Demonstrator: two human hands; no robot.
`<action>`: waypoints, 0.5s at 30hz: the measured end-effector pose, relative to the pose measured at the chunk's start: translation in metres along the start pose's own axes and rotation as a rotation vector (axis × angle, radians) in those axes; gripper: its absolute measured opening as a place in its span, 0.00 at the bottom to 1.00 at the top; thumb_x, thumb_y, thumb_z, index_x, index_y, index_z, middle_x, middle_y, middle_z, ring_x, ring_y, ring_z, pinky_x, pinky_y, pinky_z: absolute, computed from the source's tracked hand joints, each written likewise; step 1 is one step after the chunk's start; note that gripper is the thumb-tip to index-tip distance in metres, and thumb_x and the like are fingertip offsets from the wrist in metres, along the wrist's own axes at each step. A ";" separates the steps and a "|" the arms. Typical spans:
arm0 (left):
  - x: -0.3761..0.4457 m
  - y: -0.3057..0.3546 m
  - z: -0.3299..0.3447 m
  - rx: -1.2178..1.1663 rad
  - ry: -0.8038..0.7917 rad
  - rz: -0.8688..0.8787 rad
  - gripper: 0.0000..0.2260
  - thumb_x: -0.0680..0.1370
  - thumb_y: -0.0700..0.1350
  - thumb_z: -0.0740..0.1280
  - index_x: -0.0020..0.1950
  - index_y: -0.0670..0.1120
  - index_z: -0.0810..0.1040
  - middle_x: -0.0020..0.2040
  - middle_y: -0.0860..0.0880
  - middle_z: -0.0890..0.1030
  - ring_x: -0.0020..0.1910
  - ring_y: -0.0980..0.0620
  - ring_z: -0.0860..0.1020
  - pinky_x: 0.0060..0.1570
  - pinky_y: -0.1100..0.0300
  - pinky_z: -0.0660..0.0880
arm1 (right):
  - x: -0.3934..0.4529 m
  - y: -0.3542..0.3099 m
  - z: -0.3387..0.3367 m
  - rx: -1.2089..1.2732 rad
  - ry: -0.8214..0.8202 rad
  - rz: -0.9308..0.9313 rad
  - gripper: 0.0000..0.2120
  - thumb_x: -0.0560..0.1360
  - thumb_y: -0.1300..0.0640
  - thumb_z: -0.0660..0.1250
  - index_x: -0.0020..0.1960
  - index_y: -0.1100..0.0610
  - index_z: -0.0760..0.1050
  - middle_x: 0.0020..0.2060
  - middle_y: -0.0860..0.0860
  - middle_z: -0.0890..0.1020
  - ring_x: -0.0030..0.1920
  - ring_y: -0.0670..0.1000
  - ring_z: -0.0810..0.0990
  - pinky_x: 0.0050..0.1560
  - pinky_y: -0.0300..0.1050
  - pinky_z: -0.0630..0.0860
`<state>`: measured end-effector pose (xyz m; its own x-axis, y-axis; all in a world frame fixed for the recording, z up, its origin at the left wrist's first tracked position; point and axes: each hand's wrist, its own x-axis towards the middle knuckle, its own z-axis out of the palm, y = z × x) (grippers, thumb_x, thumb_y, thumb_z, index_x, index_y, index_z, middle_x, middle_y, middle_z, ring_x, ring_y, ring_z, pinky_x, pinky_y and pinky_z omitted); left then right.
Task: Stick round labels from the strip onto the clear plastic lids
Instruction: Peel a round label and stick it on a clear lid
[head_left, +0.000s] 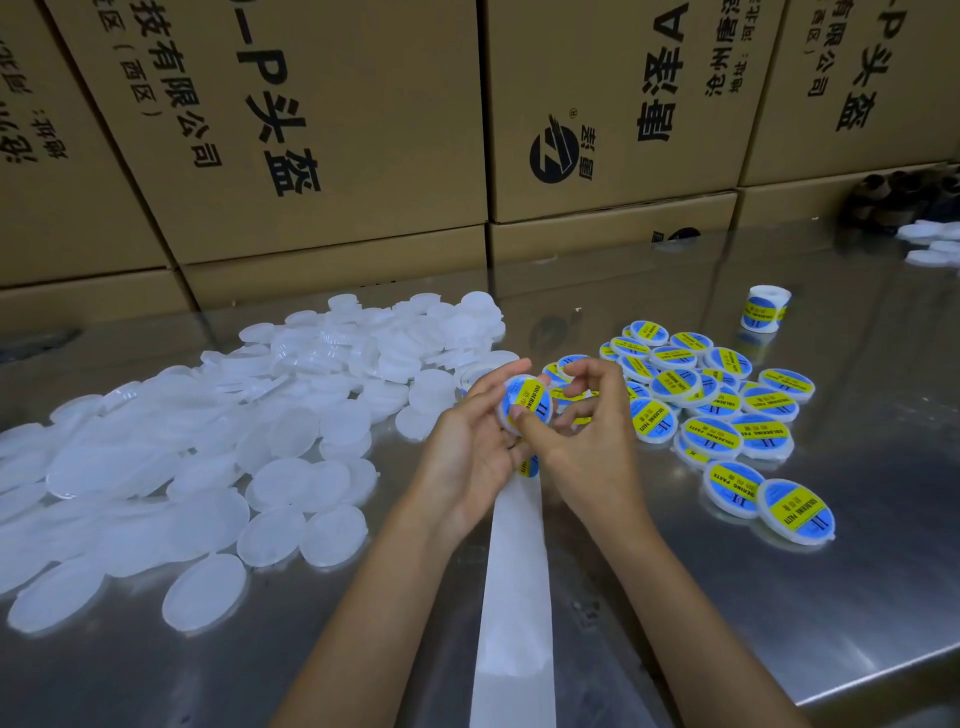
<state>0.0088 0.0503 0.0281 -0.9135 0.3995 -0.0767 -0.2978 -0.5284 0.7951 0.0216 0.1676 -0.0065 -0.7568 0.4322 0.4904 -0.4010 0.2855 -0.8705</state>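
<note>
Clear plastic lid (524, 402) w/ a blue-yellow round label on it sits between both hands, above the steel table (779, 597). Left hand (467, 452) cups it from behind, fingers curled round its left and top edge. Right hand (587, 441): thumb tip presses on the label's lower edge, other fingers loosely curled to the lid's right; can't tell if they touch it. White backing strip (514, 587) hangs down from under the hands toward the camera, one label just showing at its top. Unlabelled lids (208, 441) heaped at left; labelled lids (727, 415) piled at right. Label roll (764, 308) stands further back, right. Cardboard boxes (311, 130) line the rear.
</note>
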 end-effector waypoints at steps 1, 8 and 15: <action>0.001 0.000 -0.001 -0.036 -0.006 -0.002 0.16 0.84 0.41 0.58 0.71 0.41 0.74 0.65 0.39 0.80 0.61 0.41 0.80 0.66 0.46 0.75 | 0.000 0.001 0.000 -0.031 0.006 0.000 0.24 0.66 0.54 0.79 0.54 0.47 0.70 0.49 0.47 0.72 0.41 0.46 0.74 0.41 0.37 0.73; 0.000 0.002 -0.003 -0.053 -0.039 0.042 0.19 0.82 0.43 0.59 0.73 0.44 0.73 0.66 0.45 0.81 0.64 0.44 0.80 0.59 0.51 0.77 | -0.005 0.003 0.001 -0.187 -0.079 0.079 0.24 0.67 0.33 0.71 0.39 0.53 0.69 0.35 0.44 0.73 0.36 0.45 0.71 0.39 0.48 0.73; 0.001 0.002 0.001 0.019 -0.075 0.089 0.21 0.76 0.44 0.63 0.69 0.42 0.75 0.64 0.43 0.82 0.62 0.42 0.80 0.69 0.45 0.71 | -0.007 0.000 -0.001 -0.327 -0.068 0.025 0.25 0.76 0.35 0.62 0.32 0.52 0.63 0.26 0.47 0.70 0.30 0.48 0.70 0.33 0.47 0.68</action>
<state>0.0076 0.0503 0.0306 -0.9126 0.4068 0.0394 -0.2103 -0.5501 0.8082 0.0274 0.1649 -0.0101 -0.8016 0.3876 0.4552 -0.2033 0.5393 -0.8172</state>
